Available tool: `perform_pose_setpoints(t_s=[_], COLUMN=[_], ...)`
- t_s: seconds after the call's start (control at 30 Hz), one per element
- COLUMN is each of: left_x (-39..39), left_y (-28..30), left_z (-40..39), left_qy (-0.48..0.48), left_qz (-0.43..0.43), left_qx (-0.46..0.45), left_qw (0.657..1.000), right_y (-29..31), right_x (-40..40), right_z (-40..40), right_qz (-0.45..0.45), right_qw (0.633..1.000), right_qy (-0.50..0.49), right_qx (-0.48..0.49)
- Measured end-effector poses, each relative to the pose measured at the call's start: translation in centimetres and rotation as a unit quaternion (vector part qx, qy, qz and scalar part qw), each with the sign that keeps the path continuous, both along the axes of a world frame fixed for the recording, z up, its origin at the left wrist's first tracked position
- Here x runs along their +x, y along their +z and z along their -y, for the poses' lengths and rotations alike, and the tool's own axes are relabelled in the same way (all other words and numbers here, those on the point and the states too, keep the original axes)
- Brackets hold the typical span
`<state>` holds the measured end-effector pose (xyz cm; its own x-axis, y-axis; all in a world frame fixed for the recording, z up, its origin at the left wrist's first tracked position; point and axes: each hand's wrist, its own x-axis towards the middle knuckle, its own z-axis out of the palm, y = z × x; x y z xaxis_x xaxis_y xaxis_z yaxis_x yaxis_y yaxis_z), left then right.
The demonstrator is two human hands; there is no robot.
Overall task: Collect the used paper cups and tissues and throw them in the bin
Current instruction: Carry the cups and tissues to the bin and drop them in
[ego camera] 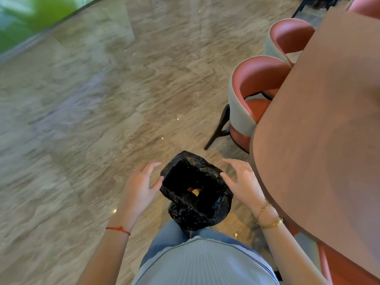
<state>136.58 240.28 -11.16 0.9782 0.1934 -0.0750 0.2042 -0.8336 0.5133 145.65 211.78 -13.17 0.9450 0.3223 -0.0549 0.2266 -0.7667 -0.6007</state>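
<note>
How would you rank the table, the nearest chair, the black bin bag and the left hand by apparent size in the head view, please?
1. table
2. nearest chair
3. black bin bag
4. left hand; it looks close to the bag and sits nearer the camera, so that order is unsure.

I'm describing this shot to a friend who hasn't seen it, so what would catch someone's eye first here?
First, the black bin bag, open at the bottom centre, with the left hand and right hand spread on either side of its rim; something pale lies deep inside. Next, the big brown table filling the right side, with pink chairs tucked against its edge on the marbled floor.
</note>
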Motion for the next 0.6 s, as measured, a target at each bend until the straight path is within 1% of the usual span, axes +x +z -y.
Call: perform_pose_setpoints(t_s=[0.13, 0.27, 0.33, 0.43, 0.6], left_x=[-0.8, -2.3, -3.5, -5.6, -8.9], left_y=[1.4, 2.2, 2.2, 2.3, 2.8], left_z=[0.7, 1.0, 0.6, 0.0, 0.7], left_qy=[-0.037, -0.087, -0.111, -0.147, -0.232], left_qz=[0.008, 0.027, 0.031, 0.034, 0.059], left_qx=[0.000, 0.006, 0.014, 0.024, -0.010], left_qw=[0.999, 0.996, 0.993, 0.988, 0.971], right_y=[1.4, 2.3, 2.3, 2.2, 2.6], right_x=[-2.8, -7.5, -10.5, -16.0, -25.5], right_z=[1.1, 2.0, 2.0, 1.9, 1.9], right_qz=[0.013, 0.031, 0.035, 0.017, 0.014], right_qw=[0.999, 0.995, 0.992, 0.981, 0.961], right_qy=[-0.032, -0.094, -0.125, -0.191, -0.278], right_qx=[0.000, 0.005, -0.002, 0.004, 0.012])
